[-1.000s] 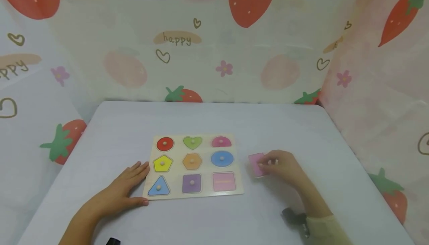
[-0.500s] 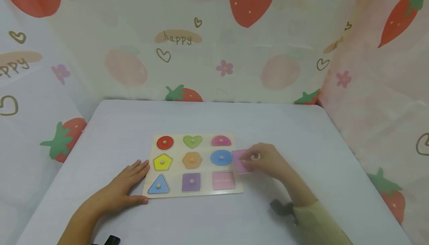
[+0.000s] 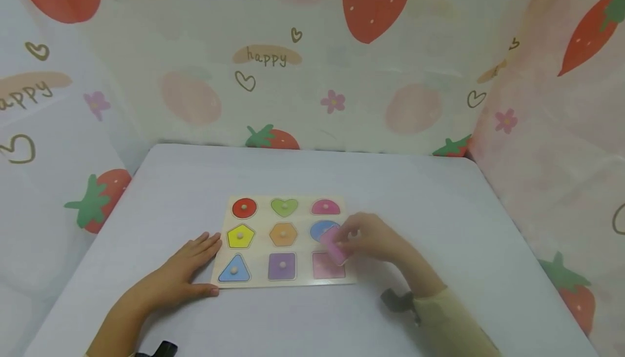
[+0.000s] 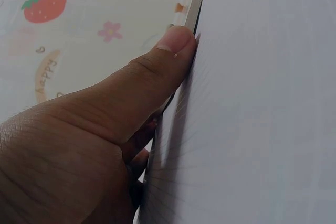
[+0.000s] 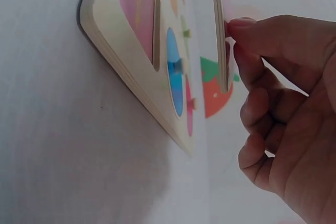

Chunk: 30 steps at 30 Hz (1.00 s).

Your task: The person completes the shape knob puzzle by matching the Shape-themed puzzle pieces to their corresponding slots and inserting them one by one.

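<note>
A wooden peg puzzle board lies flat on the table with coloured shapes set in it. Its pink rectangular recess at the near right corner holds no piece. Over that corner my right hand pinches a pink rectangle puzzle piece, tilted and partly covering the blue oval piece. In the right wrist view the puzzle piece is edge-on and apart from the board; thumb and finger meet at its knob. My left hand rests spread at the board's left edge, its thumb touching the side.
The white table surrounds the board, with its far edge against a strawberry-printed curtain. More of the printed cloth hangs at left and right. A dark wrist camera sits under the right forearm.
My right hand has carried the pink rectangle piece left, from beside the board to above its right side, and the piece has turned. My left hand stays at the board's edge.
</note>
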Each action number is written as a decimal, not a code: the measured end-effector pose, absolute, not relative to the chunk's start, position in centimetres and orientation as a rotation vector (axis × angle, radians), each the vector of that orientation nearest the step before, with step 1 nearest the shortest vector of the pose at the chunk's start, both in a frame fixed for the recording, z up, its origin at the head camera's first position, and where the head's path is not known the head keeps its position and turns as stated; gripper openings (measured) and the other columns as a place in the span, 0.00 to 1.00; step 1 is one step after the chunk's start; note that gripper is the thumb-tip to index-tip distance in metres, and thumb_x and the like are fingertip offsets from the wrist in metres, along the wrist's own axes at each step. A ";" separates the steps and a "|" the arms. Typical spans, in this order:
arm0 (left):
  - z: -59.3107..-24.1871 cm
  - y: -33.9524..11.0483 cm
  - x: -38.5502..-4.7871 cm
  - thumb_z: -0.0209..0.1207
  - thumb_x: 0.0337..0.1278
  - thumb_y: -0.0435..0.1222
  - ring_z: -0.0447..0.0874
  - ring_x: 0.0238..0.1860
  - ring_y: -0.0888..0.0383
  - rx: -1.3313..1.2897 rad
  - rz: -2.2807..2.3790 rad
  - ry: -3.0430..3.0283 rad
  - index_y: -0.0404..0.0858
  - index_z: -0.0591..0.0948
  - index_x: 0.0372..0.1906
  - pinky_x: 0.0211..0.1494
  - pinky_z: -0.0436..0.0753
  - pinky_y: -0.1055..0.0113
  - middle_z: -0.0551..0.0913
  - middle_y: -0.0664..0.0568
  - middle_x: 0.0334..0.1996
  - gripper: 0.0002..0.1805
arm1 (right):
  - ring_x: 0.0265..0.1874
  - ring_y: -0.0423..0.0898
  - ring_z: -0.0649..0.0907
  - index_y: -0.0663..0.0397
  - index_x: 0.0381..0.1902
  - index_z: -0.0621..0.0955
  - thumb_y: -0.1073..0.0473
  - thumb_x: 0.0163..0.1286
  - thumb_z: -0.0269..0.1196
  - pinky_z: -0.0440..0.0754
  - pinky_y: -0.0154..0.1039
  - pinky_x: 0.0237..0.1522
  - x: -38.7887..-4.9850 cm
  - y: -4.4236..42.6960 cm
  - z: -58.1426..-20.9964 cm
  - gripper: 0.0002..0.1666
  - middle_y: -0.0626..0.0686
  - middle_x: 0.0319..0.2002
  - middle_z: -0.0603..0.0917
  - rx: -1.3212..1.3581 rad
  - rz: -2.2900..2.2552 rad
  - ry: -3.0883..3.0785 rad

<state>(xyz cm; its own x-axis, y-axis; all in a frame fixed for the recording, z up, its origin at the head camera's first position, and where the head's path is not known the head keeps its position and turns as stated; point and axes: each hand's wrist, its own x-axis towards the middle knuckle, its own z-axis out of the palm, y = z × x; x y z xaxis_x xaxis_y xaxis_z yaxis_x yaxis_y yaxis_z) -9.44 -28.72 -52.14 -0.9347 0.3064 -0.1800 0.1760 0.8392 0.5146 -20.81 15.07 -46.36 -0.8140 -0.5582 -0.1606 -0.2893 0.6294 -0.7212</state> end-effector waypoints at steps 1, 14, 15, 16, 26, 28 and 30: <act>-52.1 -28.7 -9.4 0.70 0.42 0.68 0.44 0.83 0.43 0.370 0.732 2.765 0.48 0.60 0.81 0.81 0.50 0.38 0.56 0.55 0.82 0.61 | 0.41 0.45 0.81 0.34 0.38 0.90 0.55 0.63 0.74 0.82 0.42 0.45 -20.8 15.0 -46.5 0.07 0.40 0.36 0.86 -0.678 -0.996 2.477; -52.0 -28.5 -9.4 0.70 0.42 0.67 0.43 0.83 0.43 0.366 0.723 2.770 0.47 0.60 0.81 0.81 0.49 0.37 0.55 0.54 0.82 0.61 | 0.38 0.41 0.81 0.39 0.38 0.90 0.58 0.64 0.73 0.83 0.39 0.47 -20.8 14.4 -47.9 0.07 0.40 0.36 0.85 -0.878 -0.920 2.396; -52.0 -28.5 -9.4 0.70 0.42 0.67 0.42 0.83 0.43 0.366 0.728 2.767 0.47 0.60 0.81 0.81 0.49 0.38 0.55 0.55 0.82 0.61 | 0.38 0.41 0.81 0.38 0.38 0.89 0.58 0.64 0.73 0.83 0.39 0.47 -20.8 14.4 -48.1 0.07 0.39 0.36 0.85 -0.861 -0.906 2.393; -52.0 -28.5 -9.4 0.71 0.42 0.67 0.42 0.83 0.44 0.365 0.730 2.766 0.47 0.60 0.81 0.81 0.48 0.38 0.55 0.55 0.82 0.61 | 0.38 0.41 0.81 0.38 0.38 0.89 0.58 0.64 0.73 0.83 0.39 0.47 -20.8 14.3 -48.2 0.07 0.40 0.36 0.85 -0.851 -0.901 2.385; -51.9 -28.5 -9.4 0.70 0.42 0.68 0.43 0.83 0.44 0.371 0.716 2.775 0.47 0.61 0.81 0.81 0.50 0.38 0.56 0.55 0.82 0.61 | 0.39 0.40 0.81 0.34 0.37 0.89 0.55 0.66 0.72 0.83 0.38 0.48 -20.6 13.9 -48.8 0.05 0.37 0.36 0.84 -0.856 -0.812 2.372; -51.9 -28.5 -9.3 0.70 0.42 0.68 0.43 0.83 0.44 0.371 0.715 2.775 0.47 0.61 0.81 0.81 0.50 0.38 0.56 0.55 0.82 0.61 | 0.40 0.40 0.81 0.33 0.38 0.89 0.53 0.67 0.72 0.83 0.38 0.48 -20.5 13.8 -48.8 0.05 0.36 0.36 0.84 -0.850 -0.803 2.366; -51.8 -28.5 -9.3 0.70 0.42 0.68 0.43 0.83 0.44 0.370 0.714 2.776 0.48 0.61 0.81 0.81 0.51 0.37 0.56 0.55 0.82 0.61 | 0.40 0.40 0.81 0.32 0.39 0.89 0.52 0.67 0.72 0.83 0.38 0.49 -20.5 13.8 -48.8 0.05 0.36 0.36 0.84 -0.865 -0.796 2.360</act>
<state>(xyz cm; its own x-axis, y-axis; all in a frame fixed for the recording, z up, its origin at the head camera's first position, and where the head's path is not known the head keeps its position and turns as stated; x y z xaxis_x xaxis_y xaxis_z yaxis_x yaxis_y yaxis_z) -9.29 -28.47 -51.84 -0.9364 0.3034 -0.1764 0.1806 0.8475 0.4991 -20.51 13.81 -48.82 -0.6729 -0.6971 -0.2476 -0.4048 0.6271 -0.6655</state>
